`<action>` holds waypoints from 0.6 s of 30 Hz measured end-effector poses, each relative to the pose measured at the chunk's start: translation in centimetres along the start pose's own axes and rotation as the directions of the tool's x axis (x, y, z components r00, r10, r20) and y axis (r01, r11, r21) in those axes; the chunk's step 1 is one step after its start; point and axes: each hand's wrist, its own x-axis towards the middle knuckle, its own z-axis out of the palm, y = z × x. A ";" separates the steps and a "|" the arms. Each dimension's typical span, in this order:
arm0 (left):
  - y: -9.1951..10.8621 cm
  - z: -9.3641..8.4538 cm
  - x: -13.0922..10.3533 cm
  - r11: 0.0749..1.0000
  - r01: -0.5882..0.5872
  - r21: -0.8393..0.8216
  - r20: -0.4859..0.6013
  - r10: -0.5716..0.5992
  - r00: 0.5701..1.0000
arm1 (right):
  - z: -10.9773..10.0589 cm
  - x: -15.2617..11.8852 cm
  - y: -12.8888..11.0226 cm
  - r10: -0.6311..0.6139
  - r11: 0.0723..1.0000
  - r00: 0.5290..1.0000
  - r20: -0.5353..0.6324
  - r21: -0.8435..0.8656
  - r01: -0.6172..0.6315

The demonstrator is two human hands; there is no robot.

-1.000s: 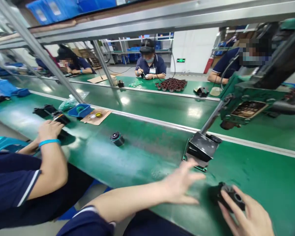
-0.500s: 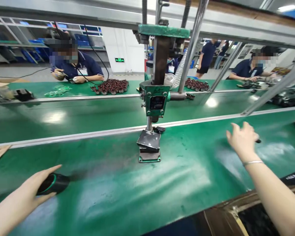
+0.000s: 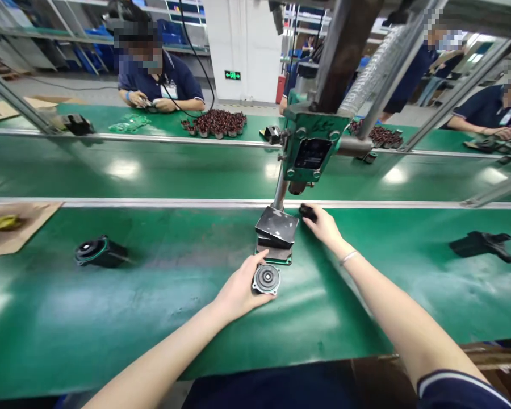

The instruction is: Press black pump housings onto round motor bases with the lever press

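While the left hand (image 3: pixel 236 289) was just in front of one green press (image 3: pixel 310 149), its fingers (image 3: pixel 259 259) were clamped on one round gray part (image 3: pixel 267 278). The round face with rings pointed up. I couldn't tell if the part touched the worktop (image 3: pixel 162 324). The right hand (image 3: pixel 325 228) was at one small black thing (image 3: pixel 307 212) beside the press. I couldn't tell if those fingers were tight on it or only touching. One black block (image 3: pixel 277 225) sat crooked at the bottom of the press.

Farther off, one black motor (image 3: pixel 111 253) lay on the left and one long black piece (image 3: pixel 479 245) on the right. The worktop was green, smooth and shiny.

Across the way, two piles of dark red parts (image 3: pixel 219 123) sat on another green worktop (image 3: pixel 97 115), too many to count, near some green rings (image 3: pixel 130 123). One person (image 3: pixel 162 79) worked behind them. One green sign (image 3: pixel 232 75) hung on one white post (image 3: pixel 247 45).

At the left edge, one brown card (image 3: pixel 23 238) held one yellow thing (image 3: pixel 5 222). Blue boxes (image 3: pixel 172 35) stood on back shelves, too blurry to see inside.
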 end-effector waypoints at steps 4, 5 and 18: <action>-0.4 2.5 -0.1 0.990 -0.005 -0.138 -0.046 -0.001 0.999 | -1.6 -6.9 1.6 0.236 0.971 0.971 0.029 0.018 -0.237; -0.5 2.9 -0.1 0.988 -0.012 -0.156 -0.049 0.005 0.999 | -2.0 -8.9 1.7 0.276 0.961 0.961 0.026 0.004 -0.277; -1.0 3.8 -0.5 0.986 -0.058 -0.159 -0.060 0.049 0.997 | -1.8 -8.9 3.3 0.183 0.983 0.963 -0.196 0.012 -0.185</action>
